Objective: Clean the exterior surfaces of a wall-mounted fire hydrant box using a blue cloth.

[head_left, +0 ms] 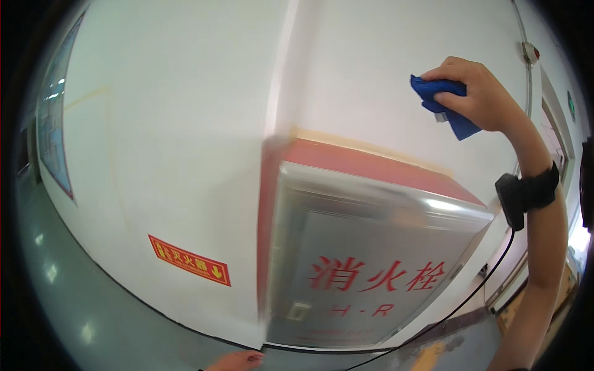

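Observation:
Up at the right, my right hand (486,93) is closed round a folded blue cloth (448,91), in front of the white wall. A small pale tab sticks out under the cloth; whether the cloth touches the wall I cannot tell. Below it stands a fire hydrant cabinet (365,241) with a silver metal door, red sides and a red top. At the lower edge only part of my left hand (238,360) shows, low by the cabinet's bottom left corner. Its fingers are curled in, and anything inside them is hidden.
A wall corner runs up beside the cabinet's left side. On the left wall are a red and yellow sign (189,260) and a framed board (55,117). A black cable (461,303) hangs from a black device (510,199) strapped to my right forearm. Grey floor (86,297) lies below.

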Motion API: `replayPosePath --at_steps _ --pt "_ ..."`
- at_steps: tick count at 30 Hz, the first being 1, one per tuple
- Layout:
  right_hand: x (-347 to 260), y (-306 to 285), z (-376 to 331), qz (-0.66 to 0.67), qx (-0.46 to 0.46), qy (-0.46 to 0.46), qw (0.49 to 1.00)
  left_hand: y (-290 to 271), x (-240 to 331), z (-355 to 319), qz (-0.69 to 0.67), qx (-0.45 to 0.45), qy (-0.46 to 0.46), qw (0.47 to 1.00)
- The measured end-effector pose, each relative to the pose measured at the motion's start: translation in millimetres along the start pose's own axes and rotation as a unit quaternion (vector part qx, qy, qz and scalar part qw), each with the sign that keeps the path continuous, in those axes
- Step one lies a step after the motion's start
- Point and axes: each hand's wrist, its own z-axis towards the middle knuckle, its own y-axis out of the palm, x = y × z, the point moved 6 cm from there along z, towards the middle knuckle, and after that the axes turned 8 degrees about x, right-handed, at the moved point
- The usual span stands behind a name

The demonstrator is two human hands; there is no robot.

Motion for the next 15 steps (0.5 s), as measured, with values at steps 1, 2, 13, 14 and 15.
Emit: replayPosePath --at_steps 1,2,13,14,15 --pt "-25.3 4.6 9.3 0.015 0.007 -0.006 1.0 -12.6 -8.7 0.2 0.007 -0.008 0.004 1.0" --pt "-46.1 14.1 16.9 0.033 0.016 0.002 0.999 -25.8 -13.8 -2.3 -0.009 0.002 0.035 0.999" --pt "-133.3 127.6 143.4 -0.15 -0.139 0.141 0.969 -132.1 -83.0 -15.4 -0.127 -0.022 0.117 0.985" --pt "-135.1 136.1 148.1 -0.157 -0.171 0.159 0.96 -137.0 -80.6 -24.5 -0.148 -0.01 0.132 0.98" --pt "-137.6 142.0 153.2 -0.162 -0.177 0.167 0.956 -138.0 -80.1 -30.3 -0.144 -0.021 0.135 0.98"
